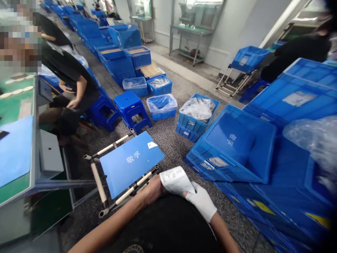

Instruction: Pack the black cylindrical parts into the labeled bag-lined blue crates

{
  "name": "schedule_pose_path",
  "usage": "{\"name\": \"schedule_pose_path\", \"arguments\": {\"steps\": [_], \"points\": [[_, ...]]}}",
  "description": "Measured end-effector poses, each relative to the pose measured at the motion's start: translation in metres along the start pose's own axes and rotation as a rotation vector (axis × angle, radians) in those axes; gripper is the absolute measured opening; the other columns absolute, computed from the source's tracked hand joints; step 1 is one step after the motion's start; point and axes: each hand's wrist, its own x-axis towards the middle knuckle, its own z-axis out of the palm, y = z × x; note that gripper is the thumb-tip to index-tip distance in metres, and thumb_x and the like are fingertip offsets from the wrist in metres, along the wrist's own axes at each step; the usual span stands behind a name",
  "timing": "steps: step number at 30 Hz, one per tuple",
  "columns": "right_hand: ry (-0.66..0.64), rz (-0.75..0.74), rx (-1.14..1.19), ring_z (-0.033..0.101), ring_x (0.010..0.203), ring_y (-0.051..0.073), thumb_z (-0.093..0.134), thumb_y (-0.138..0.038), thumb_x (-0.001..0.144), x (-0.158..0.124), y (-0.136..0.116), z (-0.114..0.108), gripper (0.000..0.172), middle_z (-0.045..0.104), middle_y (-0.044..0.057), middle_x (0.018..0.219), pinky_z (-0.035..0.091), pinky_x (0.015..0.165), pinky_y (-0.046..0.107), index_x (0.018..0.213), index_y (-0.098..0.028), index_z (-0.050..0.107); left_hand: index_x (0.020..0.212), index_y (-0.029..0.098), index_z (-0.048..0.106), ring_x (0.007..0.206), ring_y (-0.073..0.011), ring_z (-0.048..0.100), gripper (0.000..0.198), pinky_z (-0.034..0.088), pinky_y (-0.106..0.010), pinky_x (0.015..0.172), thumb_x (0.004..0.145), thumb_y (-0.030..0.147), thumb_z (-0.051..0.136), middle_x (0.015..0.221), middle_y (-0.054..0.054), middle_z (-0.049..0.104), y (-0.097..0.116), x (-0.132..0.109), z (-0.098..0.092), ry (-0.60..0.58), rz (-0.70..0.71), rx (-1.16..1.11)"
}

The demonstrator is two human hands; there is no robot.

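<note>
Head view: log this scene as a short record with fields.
Left hand: bare, holding printed paper slip
Right hand: white-gloved, holding the same slip
Nearest item: blue board with white characters on a tubular folding frame
Containers: tilted blue plastic crate, crate of plastic-wrapped goods
Seat: blue plastic stool
Floor: speckled grey
Co-worker: person in black T-shirt, bending over at left
</note>
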Motion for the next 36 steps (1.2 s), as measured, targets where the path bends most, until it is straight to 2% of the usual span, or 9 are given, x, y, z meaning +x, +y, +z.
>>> {"name": "schedule_pose_path", "arguments": {"steps": [4, 8, 12, 17, 20, 23, 28, 32, 36], "points": [[0.120, -0.012, 0.034, 0.066, 0.086, 0.030, 0.064, -0.036, 0.075, 0.013, -0.031, 0.008, 0.023, 0.074, 0.006, 0.088, 0.052, 0.077, 0.039, 0.091, -0.019, 0.067, 0.131, 0.016, 0.059, 0.120, -0.0316, 0.059, 0.056, 0.046, -0.046, 0.102, 0.093, 0.053, 0.041, 0.124, -0.014, 0.066, 0.036, 0.010, -0.023, -0.106, -0.055, -0.340], [0.107, -0.041, 0.140, 0.066, 0.102, 0.032, 0.064, -0.039, 0.078, 0.017, -0.048, 0.022, 0.042, 0.072, 0.010, 0.111, 0.053, 0.087, 0.042, 0.114, -0.017, 0.062, 0.129, 0.018, 0.058, 0.118, -0.0309, 0.057, 0.066, 0.047, -0.039, 0.099, 0.071, 0.040, 0.080, 0.126, -0.012, 0.063, 0.055, 0.026, -0.033, -0.009, 0.036, -0.254], [0.001, -0.105, 0.216, 0.062, 0.110, 0.036, 0.072, -0.049, 0.075, 0.025, -0.058, 0.019, 0.059, 0.068, 0.016, 0.120, 0.049, 0.097, 0.048, 0.121, -0.015, 0.059, 0.114, 0.015, 0.061, 0.096, -0.0226, 0.063, 0.045, 0.050, -0.031, 0.086, 0.077, 0.035, 0.077, 0.107, -0.010, 0.068, 0.059, 0.041, -0.040, 0.089, 0.138, -0.132], [-0.018, -0.100, 0.524, 0.048, 0.129, 0.034, 0.061, -0.076, 0.075, 0.056, -0.073, -0.010, 0.064, 0.063, 0.011, 0.129, 0.035, 0.110, 0.052, 0.116, -0.028, 0.064, 0.097, 0.016, 0.065, 0.092, -0.0192, 0.062, 0.010, 0.049, -0.032, 0.083, 0.090, 0.017, 0.059, 0.097, -0.008, 0.067, 0.074, 0.053, -0.041, 0.308, 0.526, 0.266], [-0.247, 0.083, 0.691, 0.055, 0.120, 0.040, 0.031, -0.088, 0.080, 0.077, -0.092, -0.022, 0.082, 0.069, 0.018, 0.115, 0.046, 0.093, 0.062, 0.109, -0.021, 0.069, 0.094, 0.018, 0.067, 0.096, -0.0203, 0.061, 0.014, 0.049, -0.035, 0.086, 0.089, 0.009, 0.057, 0.095, -0.009, 0.067, 0.086, 0.071, -0.027, 0.250, 0.794, 0.457], [-0.312, 0.066, 0.825, 0.059, 0.115, 0.037, 0.046, -0.078, 0.083, 0.097, -0.116, -0.036, 0.069, 0.066, 0.015, 0.123, 0.052, 0.087, 0.054, 0.119, -0.022, 0.066, 0.092, 0.020, 0.069, 0.106, -0.0239, 0.059, 0.015, 0.049, -0.039, 0.091, 0.089, 0.011, 0.058, 0.103, -0.011, 0.068, 0.089, 0.099, -0.007, 0.130, 0.882, 0.585], [-0.202, -0.027, 0.774, 0.065, 0.105, 0.030, 0.081, -0.033, 0.075, 0.140, -0.136, -0.079, 0.068, 0.065, 0.010, 0.126, 0.054, 0.086, 0.045, 0.136, -0.025, 0.052, 0.105, 0.019, 0.067, 0.104, -0.0211, 0.062, 0.026, 0.051, -0.033, 0.087, 0.096, 0.011, 0.044, 0.107, -0.013, 0.071, 0.084, 0.149, 0.018, 0.046, 0.890, 0.633], [-0.226, -0.096, 0.707, 0.065, 0.105, 0.028, 0.085, -0.026, 0.069, 0.175, -0.129, -0.119, 0.064, 0.069, 0.012, 0.119, 0.053, 0.087, 0.038, 0.127, -0.018, 0.058, 0.113, 0.022, 0.066, 0.108, -0.0223, 0.062, 0.024, 0.047, -0.038, 0.101, 0.093, 0.017, 0.054, 0.110, -0.011, 0.071, 0.088, 0.166, 0.024, -0.064, 0.832, 0.745], [-0.059, -0.113, 0.685, 0.062, 0.112, 0.029, 0.084, -0.030, 0.067, 0.195, -0.123, -0.138, 0.075, 0.065, 0.009, 0.127, 0.053, 0.091, 0.040, 0.135, -0.023, 0.054, 0.129, 0.028, 0.060, 0.133, -0.0310, 0.047, 0.043, 0.039, -0.049, 0.111, 0.088, 0.042, 0.065, 0.135, -0.012, 0.059, 0.104, 0.178, 0.025, 0.276, 0.400, 0.274]]}}
